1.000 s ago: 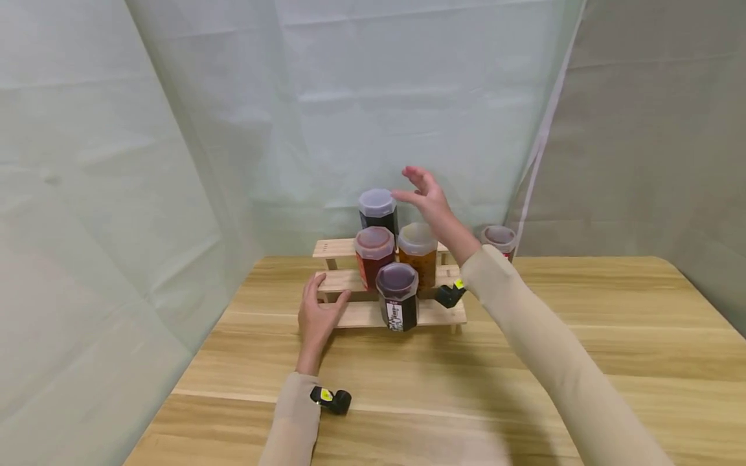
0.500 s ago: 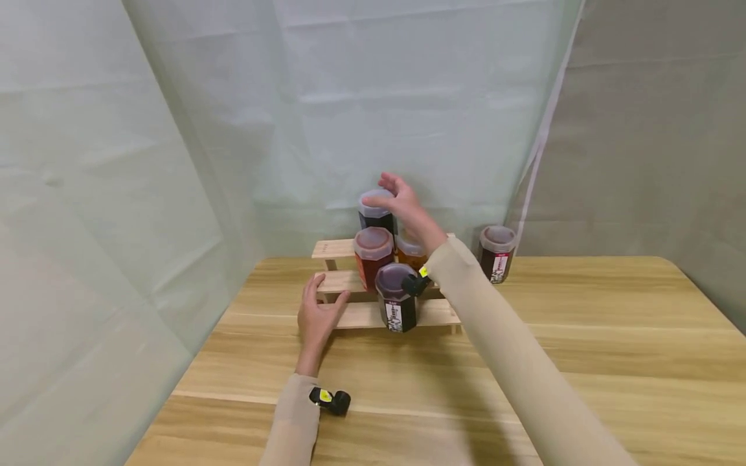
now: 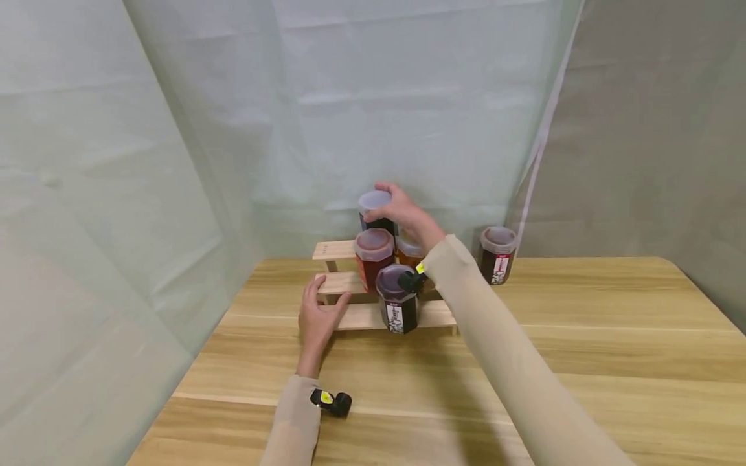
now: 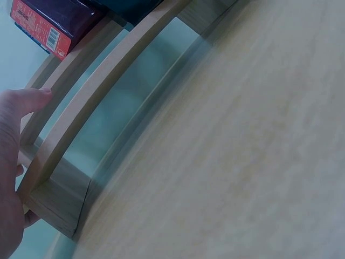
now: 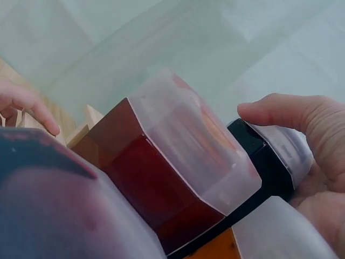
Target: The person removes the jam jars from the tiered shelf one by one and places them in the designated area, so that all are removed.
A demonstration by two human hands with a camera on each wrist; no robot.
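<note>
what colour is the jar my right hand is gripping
Black jar with a frosted translucent lid, clearest in the right wrist view.

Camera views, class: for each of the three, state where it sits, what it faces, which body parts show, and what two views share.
Head: looks down at the table, wooden rack and jars; both arms show.
Left wrist: low by the rack's end; left hand on it.
Right wrist: faces the red jar; right hand holds the black jar.
Shared: head and right wrist both show that grip.
</note>
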